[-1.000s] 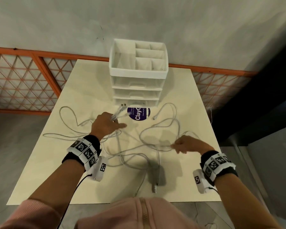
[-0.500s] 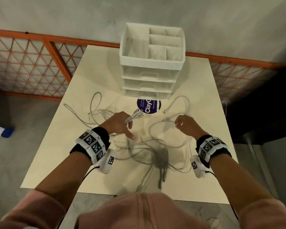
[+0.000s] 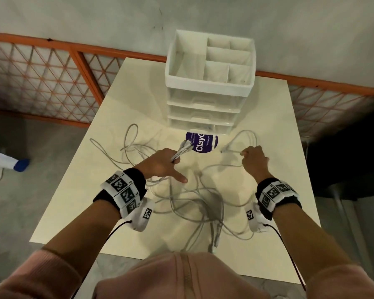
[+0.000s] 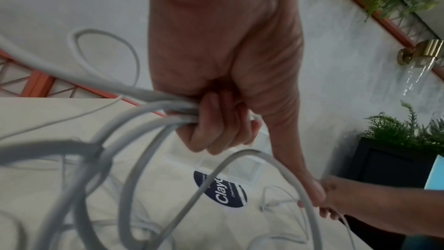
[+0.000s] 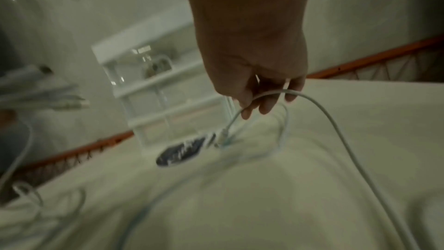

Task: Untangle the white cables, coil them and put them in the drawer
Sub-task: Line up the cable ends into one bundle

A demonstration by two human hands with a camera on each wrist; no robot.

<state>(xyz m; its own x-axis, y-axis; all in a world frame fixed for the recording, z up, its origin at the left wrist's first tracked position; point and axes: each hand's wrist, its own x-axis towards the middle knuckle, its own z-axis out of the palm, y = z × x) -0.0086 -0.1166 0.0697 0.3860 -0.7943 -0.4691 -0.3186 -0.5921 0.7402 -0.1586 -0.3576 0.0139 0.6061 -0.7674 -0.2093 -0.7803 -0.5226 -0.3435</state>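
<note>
Round purple sticker (image 3: 201, 142) lay on the cream table (image 3: 121, 108) — printed "Clay…". Orange lattice railing (image 3: 41, 78) ran behind; green plants (image 4: 406, 132) and a brass fixture (image 4: 423, 50) stood by the wall.

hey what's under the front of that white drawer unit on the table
A round dark blue sticker reading "Clay..." lies on the table, its far part tucked beneath the drawer unit. The rest of the word is covered.
</note>
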